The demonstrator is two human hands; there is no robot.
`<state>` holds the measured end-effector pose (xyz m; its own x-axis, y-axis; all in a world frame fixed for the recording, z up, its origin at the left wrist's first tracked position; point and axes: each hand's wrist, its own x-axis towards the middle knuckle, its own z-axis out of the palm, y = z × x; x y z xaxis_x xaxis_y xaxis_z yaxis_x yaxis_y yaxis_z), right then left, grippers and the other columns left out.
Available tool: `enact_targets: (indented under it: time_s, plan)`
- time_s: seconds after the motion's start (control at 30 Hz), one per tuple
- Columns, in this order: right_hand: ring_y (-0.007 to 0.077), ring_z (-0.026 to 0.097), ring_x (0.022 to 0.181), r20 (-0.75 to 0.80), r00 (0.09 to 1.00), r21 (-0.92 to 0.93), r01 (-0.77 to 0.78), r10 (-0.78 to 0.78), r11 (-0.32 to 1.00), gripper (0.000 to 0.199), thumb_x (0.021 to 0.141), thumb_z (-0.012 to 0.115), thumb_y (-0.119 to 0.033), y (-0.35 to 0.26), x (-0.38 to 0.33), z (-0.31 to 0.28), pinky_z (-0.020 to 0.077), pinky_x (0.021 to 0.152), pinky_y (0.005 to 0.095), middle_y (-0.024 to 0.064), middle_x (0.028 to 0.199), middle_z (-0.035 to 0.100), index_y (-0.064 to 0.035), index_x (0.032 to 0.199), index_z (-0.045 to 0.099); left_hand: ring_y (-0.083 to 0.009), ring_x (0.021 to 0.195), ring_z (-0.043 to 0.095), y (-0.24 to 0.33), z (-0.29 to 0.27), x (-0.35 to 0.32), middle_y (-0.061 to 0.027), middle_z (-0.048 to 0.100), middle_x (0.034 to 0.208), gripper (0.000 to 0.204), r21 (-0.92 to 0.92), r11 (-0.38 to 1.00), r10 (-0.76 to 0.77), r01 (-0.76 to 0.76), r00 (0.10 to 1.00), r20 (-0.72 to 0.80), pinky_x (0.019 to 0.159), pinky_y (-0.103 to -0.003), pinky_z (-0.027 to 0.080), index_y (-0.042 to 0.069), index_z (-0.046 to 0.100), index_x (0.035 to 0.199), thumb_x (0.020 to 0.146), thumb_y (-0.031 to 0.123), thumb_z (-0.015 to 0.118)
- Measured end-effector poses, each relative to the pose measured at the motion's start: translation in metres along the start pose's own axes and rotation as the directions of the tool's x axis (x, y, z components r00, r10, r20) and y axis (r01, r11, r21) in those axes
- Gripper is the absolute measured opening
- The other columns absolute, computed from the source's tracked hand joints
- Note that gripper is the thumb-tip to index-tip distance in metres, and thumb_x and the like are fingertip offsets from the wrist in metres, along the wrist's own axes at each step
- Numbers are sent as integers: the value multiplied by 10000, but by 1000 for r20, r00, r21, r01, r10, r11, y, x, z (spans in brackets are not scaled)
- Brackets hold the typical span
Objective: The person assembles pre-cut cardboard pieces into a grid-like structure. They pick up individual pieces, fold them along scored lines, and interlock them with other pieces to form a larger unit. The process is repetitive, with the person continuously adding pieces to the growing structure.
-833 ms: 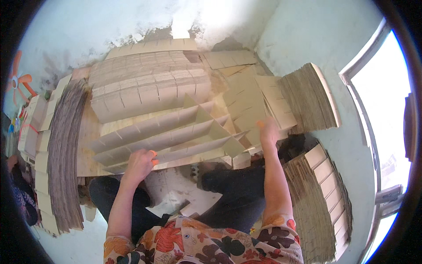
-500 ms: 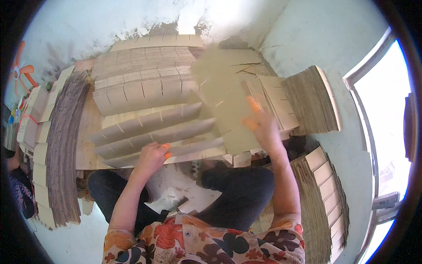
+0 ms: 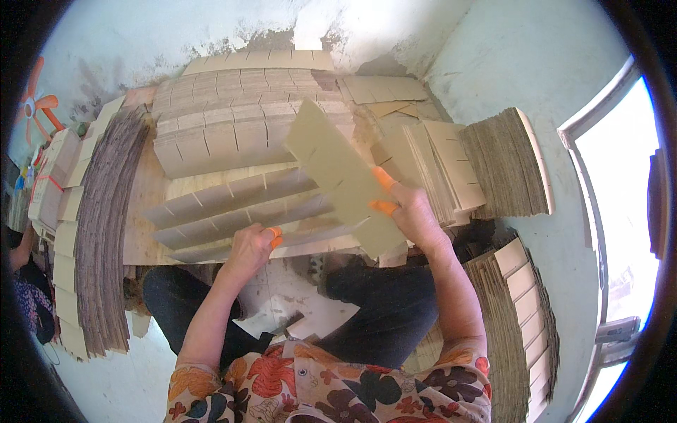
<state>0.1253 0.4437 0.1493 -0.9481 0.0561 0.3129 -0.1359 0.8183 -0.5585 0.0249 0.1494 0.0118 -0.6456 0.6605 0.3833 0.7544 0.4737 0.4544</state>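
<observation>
My right hand [image 3: 417, 217], with orange finger covers on its thumb and finger, grips a flat cardboard divider piece [image 3: 338, 176] by its right edge, tilted over the board. Three long slotted cardboard strips stand on edge side by side on the wooden board: a far strip [image 3: 236, 192], a middle strip [image 3: 247, 217] and a near strip [image 3: 204, 252]. My left hand [image 3: 252, 247], also with orange finger covers, is closed at the top edge of the near strip. The right ends of the strips are partly hidden behind the held piece.
Behind the strips stands a long stack of slotted cardboard [image 3: 211, 144]. Short pieces lean in a row [image 3: 434, 169] on the right, beside another stack [image 3: 504, 162]. More stacks stand at far left [image 3: 106, 240] and lower right [image 3: 497, 317]. An orange fan [image 3: 32, 106] is at the left.
My right hand has moved slightly left and nearer, bringing the cardboard piece, now less blurred, away from the leaning row and over the strips' right ends. My left hand has shifted slightly right.
</observation>
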Motion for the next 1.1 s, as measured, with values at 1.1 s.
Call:
enact_targets:
  time_s: [1.1]
  plan:
    - [311, 644, 823, 108, 992, -56, -60, 66, 997, 574, 761, 735, -63, 8, 15, -5, 501, 757, 331, 240, 1021, 637, -44, 1298, 533, -340, 598, 590, -1, 2, -3, -147, 569, 676, 153, -52, 998, -29, 28, 999, -24, 529, -433, 482, 76, 696, 887, 758, 156, 714]
